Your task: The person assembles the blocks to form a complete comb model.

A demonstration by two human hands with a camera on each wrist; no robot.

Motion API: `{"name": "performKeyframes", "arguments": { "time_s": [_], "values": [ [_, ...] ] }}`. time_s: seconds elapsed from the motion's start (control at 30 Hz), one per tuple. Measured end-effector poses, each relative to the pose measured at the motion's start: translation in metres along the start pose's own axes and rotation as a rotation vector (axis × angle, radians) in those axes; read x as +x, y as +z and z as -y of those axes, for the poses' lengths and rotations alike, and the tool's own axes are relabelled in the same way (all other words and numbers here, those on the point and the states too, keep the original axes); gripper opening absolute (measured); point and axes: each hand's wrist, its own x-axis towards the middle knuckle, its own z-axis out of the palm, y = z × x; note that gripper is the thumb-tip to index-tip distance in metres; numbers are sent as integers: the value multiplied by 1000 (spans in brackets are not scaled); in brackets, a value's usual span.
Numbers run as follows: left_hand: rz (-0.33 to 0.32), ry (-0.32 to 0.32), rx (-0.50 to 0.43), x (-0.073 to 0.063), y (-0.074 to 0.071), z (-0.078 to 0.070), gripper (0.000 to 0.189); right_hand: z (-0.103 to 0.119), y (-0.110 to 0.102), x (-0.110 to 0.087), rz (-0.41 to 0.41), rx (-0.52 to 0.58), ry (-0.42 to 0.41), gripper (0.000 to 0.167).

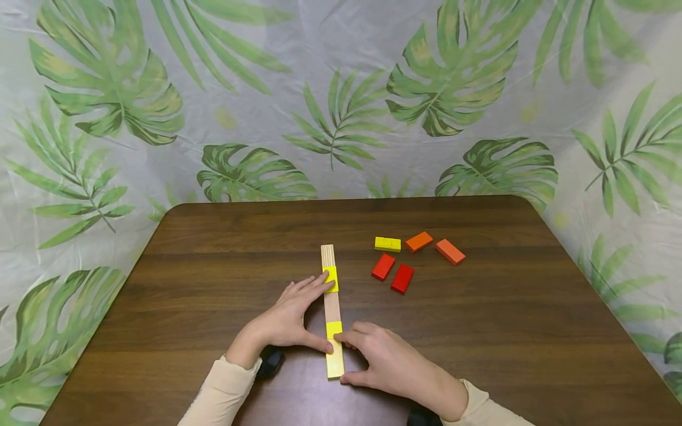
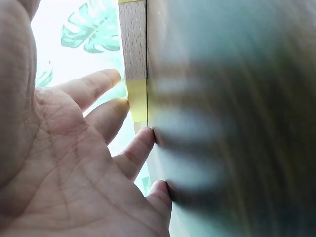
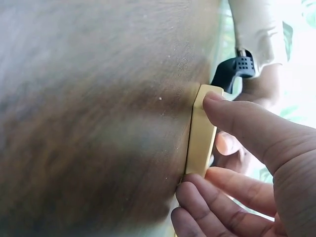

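Observation:
A straight row of flat blocks runs away from me on the table. At its near end is a pale yellow block [image 1: 335, 367]. Beyond it come a bright yellow block [image 1: 333, 328], a plain wood block [image 1: 332, 309], another yellow block [image 1: 333, 287] and a plain wood block [image 1: 327, 255] at the far end. My left hand [image 1: 290, 316] spreads along the row's left side, fingertips on the farther yellow block and thumb on the pale one. With thumb at the near corner and fingers at the far end, my right hand [image 1: 386, 361] holds the pale yellow block.
Right of the row lie loose blocks: a yellow block [image 1: 388, 244], two orange blocks [image 1: 419, 241] and two red blocks [image 1: 402, 278]. The brown wooden table [image 1: 506, 331] ends at the back before a leaf-patterned cloth [image 1: 341, 106].

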Motion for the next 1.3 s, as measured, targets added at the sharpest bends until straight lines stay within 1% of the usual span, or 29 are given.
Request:
{"name": "performKeyframes", "arguments": {
  "time_s": [0.13,0.37,0.8,0.97,1.1,1.2,1.3],
  "values": [
    [11,-16,14,1,1,-1,119,0,0,1,4,5,-1,55],
    [16,-25,29,1,2,-3,120,0,-1,3,12,21,5,56],
    [10,-26,31,1,1,-4,118,-1,-2,3,10,21,-7,56],
    [12,-29,33,2,1,-4,118,-2,-4,2,22,31,-17,55],
    [14,-29,31,2,1,-4,118,-8,-10,2,26,81,-13,51],
    [14,-28,29,2,1,-4,119,-17,-19,4,-2,107,-6,47],
    [13,-26,28,2,2,-4,119,-30,-31,8,-37,108,9,46]
  ]
}}
